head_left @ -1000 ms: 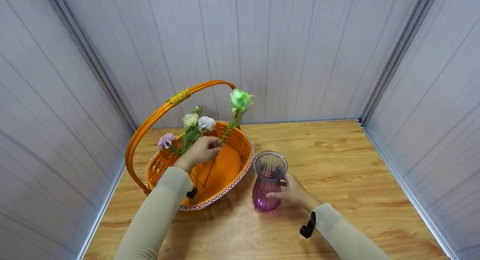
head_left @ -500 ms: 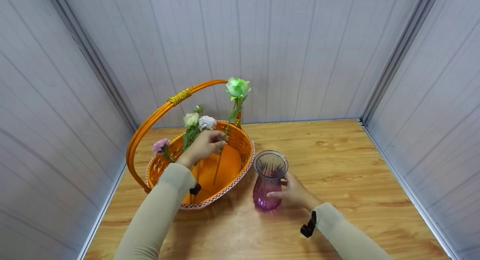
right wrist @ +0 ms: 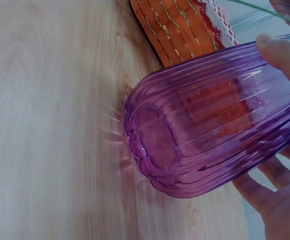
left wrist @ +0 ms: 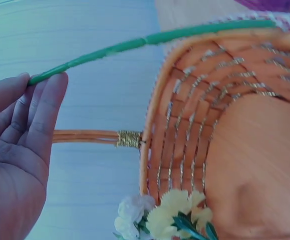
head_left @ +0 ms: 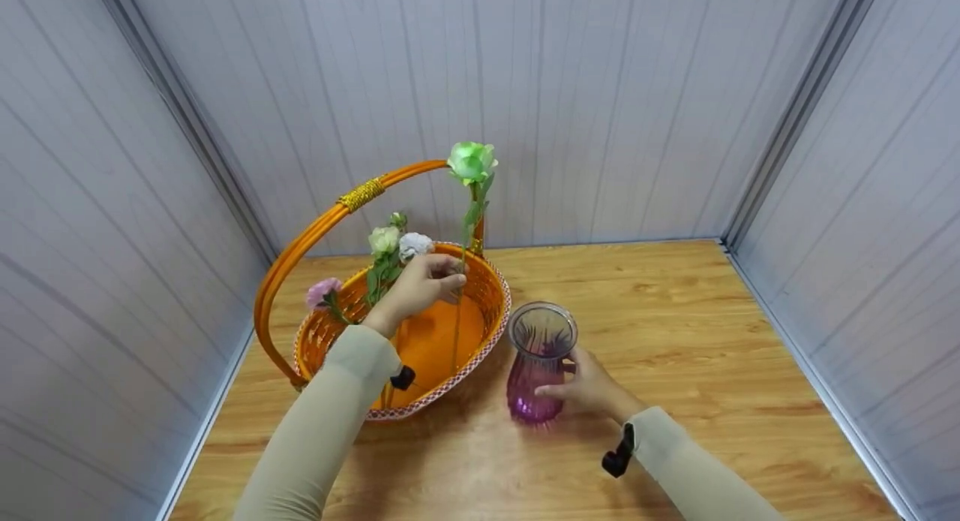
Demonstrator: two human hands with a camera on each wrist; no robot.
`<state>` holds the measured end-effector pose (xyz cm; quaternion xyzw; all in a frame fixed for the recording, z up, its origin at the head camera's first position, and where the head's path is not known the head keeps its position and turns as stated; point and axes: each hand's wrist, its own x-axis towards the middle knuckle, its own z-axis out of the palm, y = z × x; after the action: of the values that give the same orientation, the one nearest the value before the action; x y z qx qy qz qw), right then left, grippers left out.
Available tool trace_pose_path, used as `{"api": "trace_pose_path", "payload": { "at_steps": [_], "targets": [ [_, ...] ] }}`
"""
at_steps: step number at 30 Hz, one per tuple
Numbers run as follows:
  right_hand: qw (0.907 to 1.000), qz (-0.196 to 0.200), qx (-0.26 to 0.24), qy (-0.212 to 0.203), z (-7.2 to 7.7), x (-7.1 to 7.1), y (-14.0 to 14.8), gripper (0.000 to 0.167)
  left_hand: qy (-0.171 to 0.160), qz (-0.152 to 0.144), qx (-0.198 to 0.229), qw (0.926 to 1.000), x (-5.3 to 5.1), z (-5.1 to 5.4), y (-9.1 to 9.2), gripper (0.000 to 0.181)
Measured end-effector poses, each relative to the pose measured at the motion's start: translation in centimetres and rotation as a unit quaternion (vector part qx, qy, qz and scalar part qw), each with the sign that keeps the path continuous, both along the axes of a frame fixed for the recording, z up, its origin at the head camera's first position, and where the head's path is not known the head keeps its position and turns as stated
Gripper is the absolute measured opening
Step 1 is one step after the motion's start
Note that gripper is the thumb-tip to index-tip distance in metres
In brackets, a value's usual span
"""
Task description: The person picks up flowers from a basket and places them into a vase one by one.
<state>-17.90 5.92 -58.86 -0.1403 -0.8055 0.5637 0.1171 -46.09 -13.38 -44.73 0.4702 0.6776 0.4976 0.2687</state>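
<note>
Over the orange woven basket (head_left: 491,356), my left hand (head_left: 420,287) pinches the stem of a green artificial flower (head_left: 472,163) between thumb and fingertips. Its bloom stands upright above the hand; the green stem (left wrist: 145,41) runs down from the fingers in the left wrist view. My right hand (head_left: 592,389) grips the side of a purple ribbed glass vase (right wrist: 184,130), which stands upright on the table to the right of the basket. A pink flower (head_left: 323,292), a pale yellow flower (head_left: 384,240) and a white flower (head_left: 416,246) lean in the basket behind the left hand.
The basket's tall orange handle (head_left: 300,243), wrapped in gold at its top, arches over the left side. Pale panelled walls (head_left: 600,108) close in the wooden table (head_left: 675,311) at the back and both sides.
My left hand has lifted the green flower and moved it slightly right, and its stem has straightened to near vertical. The pink flower has shifted a little left. Right hand and vase stay put.
</note>
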Motion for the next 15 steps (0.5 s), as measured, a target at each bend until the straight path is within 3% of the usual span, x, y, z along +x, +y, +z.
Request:
{"api": "trace_pose_path", "payload": {
  "at_steps": [15],
  "targets": [
    [0.9999, 0.011, -0.010, 0.007, -0.3, 0.0, 0.2, 0.095, -0.084, 0.011, 0.050, 0.9952, 1.8, 1.8, 1.7, 0.014]
  ]
}}
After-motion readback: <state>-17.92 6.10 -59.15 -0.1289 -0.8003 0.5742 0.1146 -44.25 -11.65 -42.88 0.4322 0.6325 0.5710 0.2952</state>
